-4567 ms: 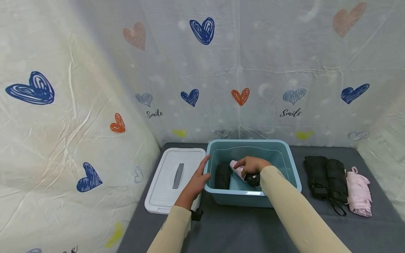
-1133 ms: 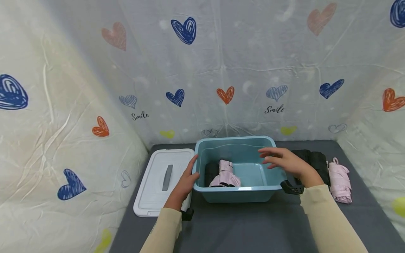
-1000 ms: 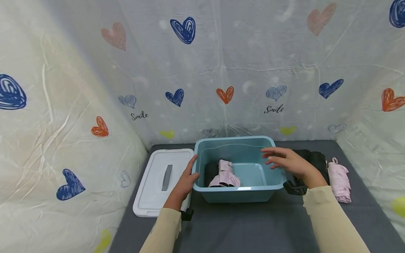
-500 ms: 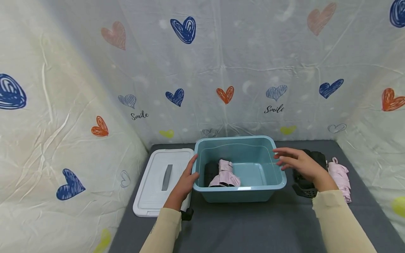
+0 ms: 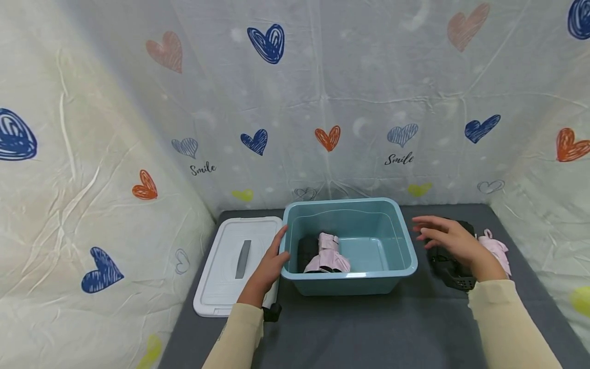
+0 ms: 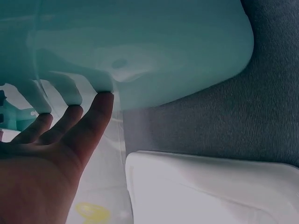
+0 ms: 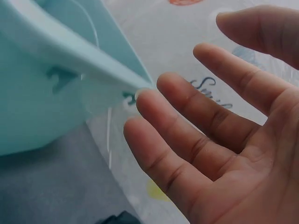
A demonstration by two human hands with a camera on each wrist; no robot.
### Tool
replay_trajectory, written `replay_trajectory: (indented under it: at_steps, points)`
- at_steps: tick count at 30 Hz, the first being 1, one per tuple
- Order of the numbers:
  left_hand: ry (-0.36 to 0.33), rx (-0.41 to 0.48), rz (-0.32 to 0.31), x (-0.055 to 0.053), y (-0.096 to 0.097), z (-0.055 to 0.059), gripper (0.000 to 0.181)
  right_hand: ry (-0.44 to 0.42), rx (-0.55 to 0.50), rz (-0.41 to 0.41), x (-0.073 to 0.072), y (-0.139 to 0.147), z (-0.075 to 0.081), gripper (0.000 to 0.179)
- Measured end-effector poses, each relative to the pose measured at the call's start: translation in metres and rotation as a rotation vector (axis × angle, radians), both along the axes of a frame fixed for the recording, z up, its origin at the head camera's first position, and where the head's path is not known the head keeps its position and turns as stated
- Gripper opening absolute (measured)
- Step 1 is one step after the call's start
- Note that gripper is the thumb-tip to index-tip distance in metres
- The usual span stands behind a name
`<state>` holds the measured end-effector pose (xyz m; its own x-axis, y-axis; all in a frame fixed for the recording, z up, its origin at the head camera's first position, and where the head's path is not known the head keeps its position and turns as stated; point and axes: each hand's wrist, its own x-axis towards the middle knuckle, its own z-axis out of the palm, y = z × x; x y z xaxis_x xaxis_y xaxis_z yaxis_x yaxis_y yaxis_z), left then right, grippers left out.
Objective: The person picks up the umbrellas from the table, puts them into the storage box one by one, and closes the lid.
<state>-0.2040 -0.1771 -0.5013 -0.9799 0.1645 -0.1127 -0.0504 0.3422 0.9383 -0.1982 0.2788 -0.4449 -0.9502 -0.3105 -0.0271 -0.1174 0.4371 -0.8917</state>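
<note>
A light blue bin (image 5: 355, 285) stands mid-table. Inside, a black folding umbrella (image 5: 307, 251) and a pink folding umbrella (image 5: 328, 251) lie side by side at its left end. My left hand (image 5: 267, 266) rests straight fingertips against the bin's left side, just under the rim in the left wrist view. Right of the bin, my right hand (image 5: 454, 243) hovers with relaxed, spread fingers and holds nothing. Beneath and behind it are black folding umbrellas (image 5: 466, 226), mostly hidden by the hand, and another pink umbrella (image 5: 497, 249), partly covered by the wrist.
A white lid (image 5: 221, 277) with a grey handle lies flat on the dark grey table (image 5: 369, 328), left of the bin. A pale curtain (image 5: 295, 102) printed with hearts hangs behind and beside the table.
Earlier my right hand gripped the pink umbrella inside the bin; it has let go. Since then the hand has moved right, out over the black umbrellas. My left hand stays at the bin.
</note>
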Motion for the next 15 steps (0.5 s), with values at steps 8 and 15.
replay_trajectory:
  at_steps: [8,15]
  points:
    - [-0.006,-0.010,-0.019,-0.002,-0.001,0.000,0.075,-0.014,0.081,-0.073,0.009,0.018,-0.003,0.054]
    - [-0.064,-0.003,-0.020,-0.003,0.000,0.008,0.076,-0.035,0.174,-0.119,0.010,0.031,-0.008,0.057]
